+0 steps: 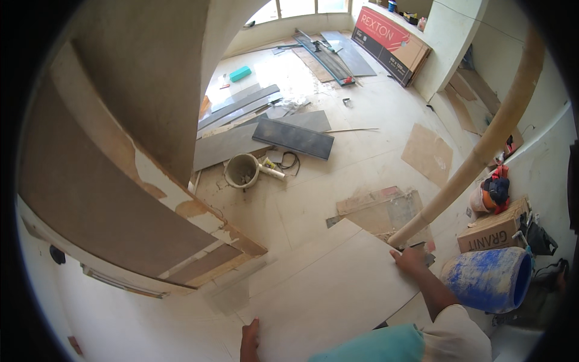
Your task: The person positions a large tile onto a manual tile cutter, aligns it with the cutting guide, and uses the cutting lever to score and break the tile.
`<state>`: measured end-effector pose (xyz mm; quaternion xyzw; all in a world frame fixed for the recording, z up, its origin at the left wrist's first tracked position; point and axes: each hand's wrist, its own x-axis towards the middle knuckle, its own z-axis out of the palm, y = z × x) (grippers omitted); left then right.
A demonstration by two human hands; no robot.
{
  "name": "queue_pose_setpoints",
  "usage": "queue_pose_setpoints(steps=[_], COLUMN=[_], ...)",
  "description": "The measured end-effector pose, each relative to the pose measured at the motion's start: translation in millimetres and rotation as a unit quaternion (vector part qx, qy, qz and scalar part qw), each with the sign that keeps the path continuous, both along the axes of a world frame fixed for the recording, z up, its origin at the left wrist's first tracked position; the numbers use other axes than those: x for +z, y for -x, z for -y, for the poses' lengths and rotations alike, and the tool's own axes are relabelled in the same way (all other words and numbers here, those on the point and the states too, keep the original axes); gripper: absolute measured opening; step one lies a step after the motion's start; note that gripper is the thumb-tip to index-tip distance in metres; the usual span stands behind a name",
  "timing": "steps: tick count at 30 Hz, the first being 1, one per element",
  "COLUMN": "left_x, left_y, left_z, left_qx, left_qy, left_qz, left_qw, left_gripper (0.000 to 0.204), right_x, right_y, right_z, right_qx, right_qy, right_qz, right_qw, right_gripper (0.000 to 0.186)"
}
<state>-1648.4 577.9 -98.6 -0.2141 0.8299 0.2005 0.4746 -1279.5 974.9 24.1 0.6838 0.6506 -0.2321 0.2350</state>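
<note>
A large, pale rectangular tile [330,292] spans the space in front of me, held flat or slightly tilted. My left hand [250,333] is closed on its left edge near the bottom of the view, with the fingers partly hidden. At the tile's right edge my right hand [411,260] is closed, its thumb side toward the far corner. Just past that hand, the foot of a bamboo pole [422,218] comes down close to the tile's far right edge. Flattened cardboard pieces [380,211] lie on the floor beyond the tile.
A blue drum [482,279] lies on its side at right, beside a cardboard box [491,232]. A wall end with a wooden frame [205,226] juts in from the left. Farther off are a bucket [242,171], dark tile strips [294,137], a tile cutter [325,57] and a red carton [389,45].
</note>
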Motion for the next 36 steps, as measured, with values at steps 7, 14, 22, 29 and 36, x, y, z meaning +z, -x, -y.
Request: queue_pose_setpoints(steps=[7, 14, 22, 29, 36], left_x=[20, -7, 31, 16, 21], left_y=[65, 136, 191, 204, 167], left_z=[-178, -338, -502, -654, -862], left_qx=[-0.100, -0.163, -0.240, -0.326, -0.387], left_qy=[-0.077, -0.214, -0.168, -0.148, -0.102], left_qz=[-0.003, -0.024, -0.014, -0.040, -0.038], left_qw=[0.992, 0.963, 0.956, 0.933, 0.916], left_gripper=[0.076, 0.077, 0.078, 0.078, 0.079], right_x=[24, 22, 38, 29, -2], right_y=[-19, 8, 32, 22, -5], right_z=[-61, -144, -219, -290, -446], right_qx=[-0.116, -0.171, -0.278, -0.320, -0.378], right_qy=[-0.071, -0.115, -0.083, -0.114, -0.094], right_qz=[-0.014, -0.020, 0.006, -0.006, -0.005], right_qw=[0.991, 0.978, 0.957, 0.940, 0.921], right_gripper=[0.066, 0.068, 0.070, 0.069, 0.065])
